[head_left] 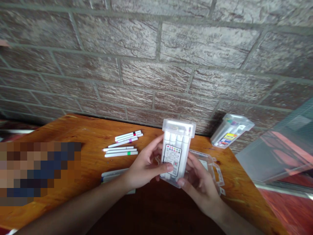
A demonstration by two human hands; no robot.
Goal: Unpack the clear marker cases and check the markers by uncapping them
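I hold a clear plastic marker box (176, 143) upright above the wooden table (73, 130), its lid on and white markers showing inside. My left hand (144, 166) grips its left side, thumb across the printed label. My right hand (198, 184) cups the box from below and on the right, fingers curled under it. Behind my right hand lies an open clear plastic case (212, 166) on the table.
Several loose white markers (123, 143) lie on the table left of my hands, and more markers (113, 173) lie under my left wrist. A second marker box (230, 130) leans against the brick wall at the right. A blurred patch covers the left.
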